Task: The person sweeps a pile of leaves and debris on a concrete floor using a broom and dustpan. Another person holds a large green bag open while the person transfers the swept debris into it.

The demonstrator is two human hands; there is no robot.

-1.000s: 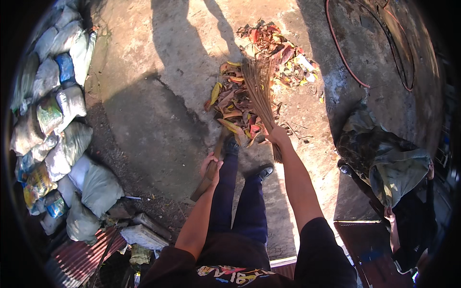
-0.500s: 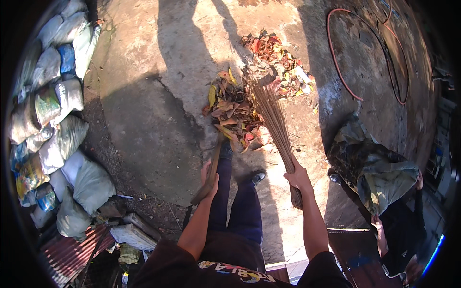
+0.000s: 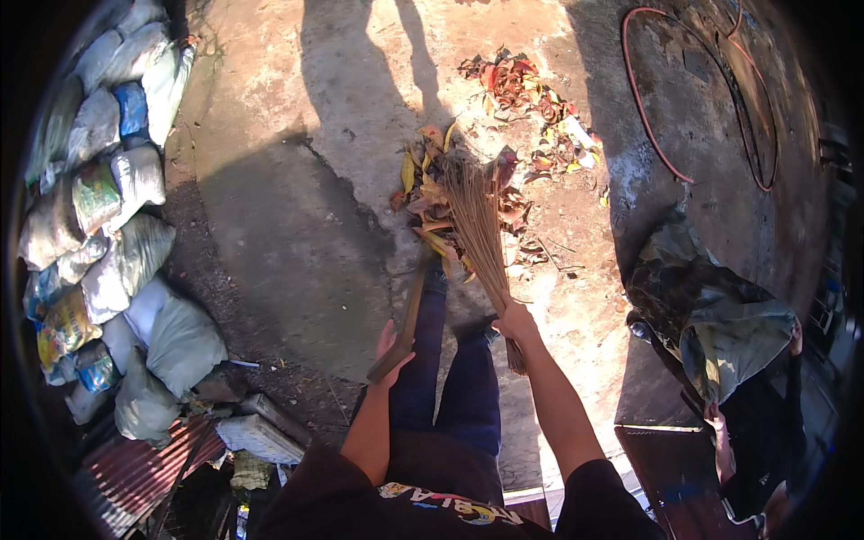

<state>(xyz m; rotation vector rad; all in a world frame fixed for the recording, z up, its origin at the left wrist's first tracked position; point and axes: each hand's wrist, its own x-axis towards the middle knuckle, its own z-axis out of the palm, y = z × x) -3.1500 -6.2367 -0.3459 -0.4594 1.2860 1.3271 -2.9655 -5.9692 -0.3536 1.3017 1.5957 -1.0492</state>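
My right hand [image 3: 516, 322] is closed round the bound end of a stick broom [image 3: 479, 229]. The broom's spread bristles press down on a heap of dry brown and yellow leaves [image 3: 418, 171] in front of my feet. In my left hand [image 3: 389, 356] is a narrow brown flat board [image 3: 412, 310], held on edge with its far end against the near side of the heap. The leaves lie between board and bristles, partly hidden under the broom. Farther off, a second scatter of red and brown leaves [image 3: 522, 85] lies in sunlight.
Several stuffed sacks [image 3: 135, 243] are stacked along the left, above a red corrugated sheet [image 3: 148, 459]. A red hose [image 3: 630, 90] loops at the far right. Nearer on the right, another person's hands [image 3: 715, 416] hold a large dark sack [image 3: 729, 328].
The broom has swung left and nearer, dragging leaves toward the board and opening a gap to the farther scatter. My right hand moved left; my left hand still grips the board.
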